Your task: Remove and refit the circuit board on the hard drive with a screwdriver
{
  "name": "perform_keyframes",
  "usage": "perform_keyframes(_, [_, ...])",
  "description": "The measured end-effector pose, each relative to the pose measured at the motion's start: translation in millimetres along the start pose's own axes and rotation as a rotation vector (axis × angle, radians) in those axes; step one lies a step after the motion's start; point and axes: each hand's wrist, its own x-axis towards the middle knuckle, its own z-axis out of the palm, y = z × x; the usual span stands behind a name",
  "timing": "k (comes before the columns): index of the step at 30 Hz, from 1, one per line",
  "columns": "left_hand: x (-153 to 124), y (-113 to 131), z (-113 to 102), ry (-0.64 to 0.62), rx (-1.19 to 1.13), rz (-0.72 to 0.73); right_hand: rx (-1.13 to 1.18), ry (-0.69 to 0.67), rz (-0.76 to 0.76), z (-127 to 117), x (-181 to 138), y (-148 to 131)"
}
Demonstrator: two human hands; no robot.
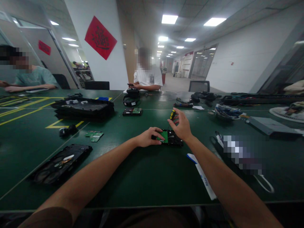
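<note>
A hard drive (175,138) with a green circuit board (163,136) on its left part lies on the table in front of me. My left hand (150,137) rests on the drive's left end, fingers wrapped over its edge and the board. Above the drive, my right hand (180,124) grips a yellow and black screwdriver (172,114) by its handle, held nearly upright. Its thin shaft points down at the drive near the board's edge; whether the tip sits in a screw is too small to tell.
Around me on the green table (123,171) lie a black drive casing (62,163), loose green circuit boards (95,136), another hard drive (132,111), black trays (83,107), a white and blue packet (203,177) and a grey metal box (273,126). Two people sit across the table.
</note>
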Motion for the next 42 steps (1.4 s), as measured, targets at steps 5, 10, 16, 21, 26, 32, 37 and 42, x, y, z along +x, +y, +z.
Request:
perform_keyframes(5, [0.6, 0.3, -0.1, 0.003, -0.004, 0.010, 0.020, -0.001, 0.006, 1.6, -0.2, 0.0])
perform_keyframes(10, [0.1, -0.7, 0.2, 0.003, 0.009, 0.018, -0.004, -0.004, -0.009, 1.1, -0.4, 0.8])
perform_keyframes(16, [-0.5, -0.6, 0.2, 0.000, 0.001, 0.005, 0.007, 0.001, 0.011, 1.7, -1.2, 2.2])
perform_keyframes(21, [-0.2, -2.3, 0.9, 0.000, -0.015, 0.001, -0.014, 0.018, 0.003, 1.7, -0.6, 1.9])
perform_keyframes(26, [-0.4, -3.6, 1.4, -0.001, -0.025, 0.006, 0.012, 0.011, 0.009, 3.4, -1.1, 1.8])
perform_keyframes(32, [-0.4, -4.1, 1.6, 0.000, -0.005, 0.013, 0.023, 0.025, 0.017, 3.9, -1.4, 2.8])
perform_keyframes(37, [-0.4, -4.7, 2.0, -0.001, -0.005, 0.000, 0.039, 0.026, 0.006, 3.6, -1.3, 1.0])
perform_keyframes(42, [-0.3, -4.4, 1.6, -0.007, -0.007, 0.006, -0.024, 0.039, -0.002, 2.0, -1.3, -0.1])
